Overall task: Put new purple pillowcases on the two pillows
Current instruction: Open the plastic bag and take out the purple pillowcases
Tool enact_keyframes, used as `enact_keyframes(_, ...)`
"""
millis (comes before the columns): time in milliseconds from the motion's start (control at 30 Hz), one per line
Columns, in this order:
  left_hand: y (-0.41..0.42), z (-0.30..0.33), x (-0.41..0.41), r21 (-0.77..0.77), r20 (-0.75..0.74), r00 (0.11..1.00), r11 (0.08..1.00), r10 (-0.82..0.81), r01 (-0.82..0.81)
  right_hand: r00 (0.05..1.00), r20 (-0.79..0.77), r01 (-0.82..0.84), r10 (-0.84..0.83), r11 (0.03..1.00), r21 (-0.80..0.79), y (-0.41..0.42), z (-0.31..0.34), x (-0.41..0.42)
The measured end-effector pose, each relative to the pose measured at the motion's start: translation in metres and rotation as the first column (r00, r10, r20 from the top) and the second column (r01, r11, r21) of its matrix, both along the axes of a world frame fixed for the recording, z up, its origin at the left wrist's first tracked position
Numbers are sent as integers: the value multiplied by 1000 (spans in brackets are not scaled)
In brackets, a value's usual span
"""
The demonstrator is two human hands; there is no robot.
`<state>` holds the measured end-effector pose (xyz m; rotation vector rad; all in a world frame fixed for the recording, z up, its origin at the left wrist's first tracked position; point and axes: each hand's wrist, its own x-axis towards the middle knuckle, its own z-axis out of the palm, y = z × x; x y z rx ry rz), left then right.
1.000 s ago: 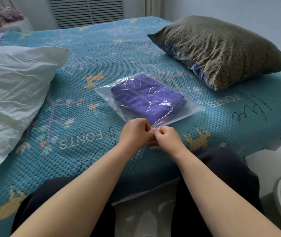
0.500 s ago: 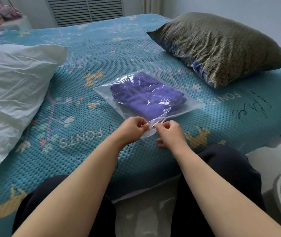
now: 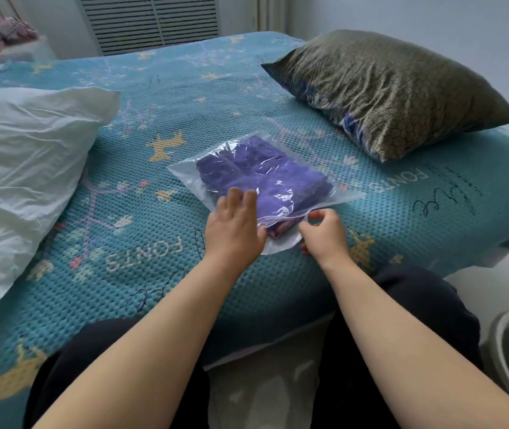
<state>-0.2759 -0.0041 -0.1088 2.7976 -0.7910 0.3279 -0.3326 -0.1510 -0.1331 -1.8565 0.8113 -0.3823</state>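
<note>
Teal bed (image 3: pixel 154 249) holds the bag (image 3: pixel 324 196) of soft, light pillowcases (image 3: pixel 265 178), slippery plastic, so right hand (image 3: pixel 324 233) pinches its open lip while left hand (image 3: pixel 234 227) lies flat, fingers straight.

The bag (image 3: pixel 324 196) is thin clear plastic, glossy and crinkled, with bright glints along its folds. Inside it the pillowcases (image 3: pixel 262 178) look like soft purple cloth, matt and slightly fuzzy. The bedspread (image 3: pixel 185 88) is teal woven cloth with a raised, waffle-like bumpy texture and matt printed figures and lettering. The white pillow (image 3: pixel 20 168) has a thin, smooth, heavily creased cover with a faint sheen. The dark pillow (image 3: pixel 401 85) wears olive-brown cloth, wrinkled, printed with a fine honeycomb pattern, with a blue flowered cloth along its edge.
</note>
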Motion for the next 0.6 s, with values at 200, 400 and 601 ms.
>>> enact_keyframes(200,-27,6,-12,16,160,978,991,-137,136,992,-100,-86,78,993,-78,7,-2,-8)
enact_keyframes(400,-8,40,10,-733,82,985,679,149,-41,984,-115,142,-137,989,38,-20,-8,-11)
enact_keyframes(601,0,43,4,-621,21,1000,783,5,9,996,-71,23,-48,949,-315,-17,11,-19)
